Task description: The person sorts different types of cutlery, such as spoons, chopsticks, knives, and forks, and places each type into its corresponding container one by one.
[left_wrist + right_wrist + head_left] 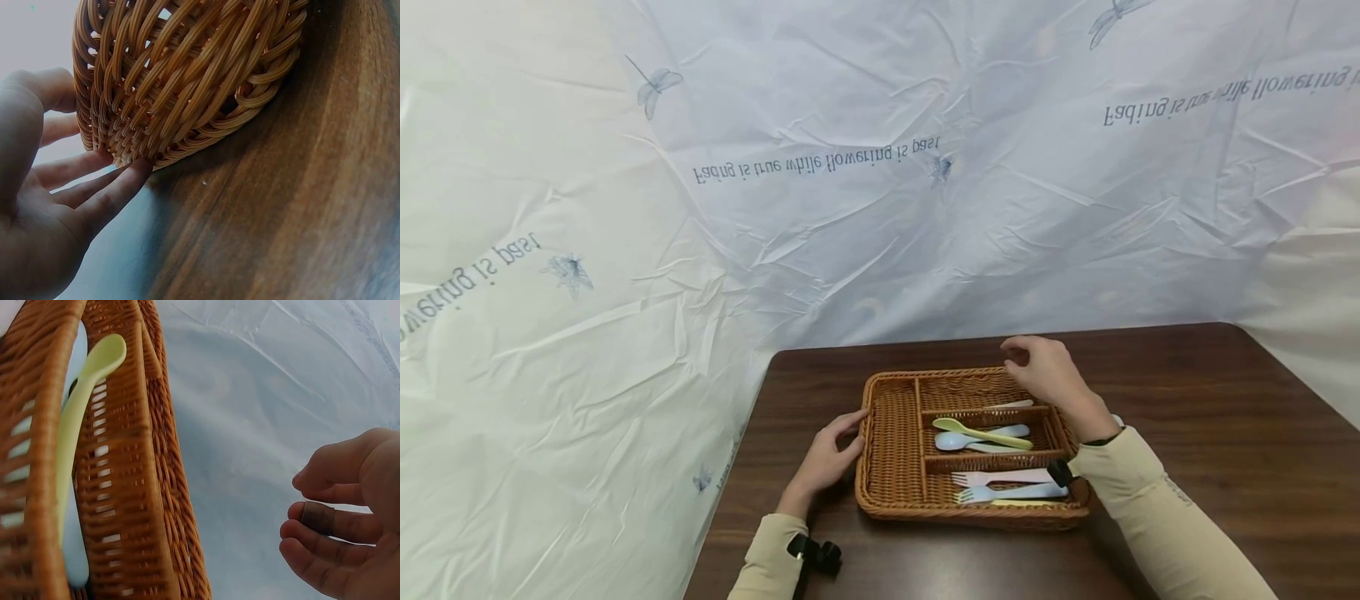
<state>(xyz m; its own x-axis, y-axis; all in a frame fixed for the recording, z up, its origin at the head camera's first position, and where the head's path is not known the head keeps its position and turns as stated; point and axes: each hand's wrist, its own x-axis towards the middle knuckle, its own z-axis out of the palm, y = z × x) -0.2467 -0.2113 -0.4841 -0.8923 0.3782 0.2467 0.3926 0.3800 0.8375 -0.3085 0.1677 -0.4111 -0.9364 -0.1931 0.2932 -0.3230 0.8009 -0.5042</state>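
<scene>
A brown wicker cutlery basket (892, 442) with several compartments lies on the table. My left hand (826, 457) rests against its left end; in the left wrist view the nearly straight fingers (115, 197) touch the weave. Over the back right rim hovers my right hand (1051, 371), its fingers loosely curled and nothing between them. The middle compartment holds a yellow spoon (981, 433) across a light blue spoon (953, 441) and another pale piece. In front lie a pink fork (1000, 477) and a light blue fork (1011, 493), with a yellow piece partly hidden below.
A pale utensil (1011, 405) shows in the back compartment, partly covered by my right arm. The dark wooden table (1180, 417) extends to the right of the basket. White printed sheeting (880, 225) hangs behind and to the left of the table.
</scene>
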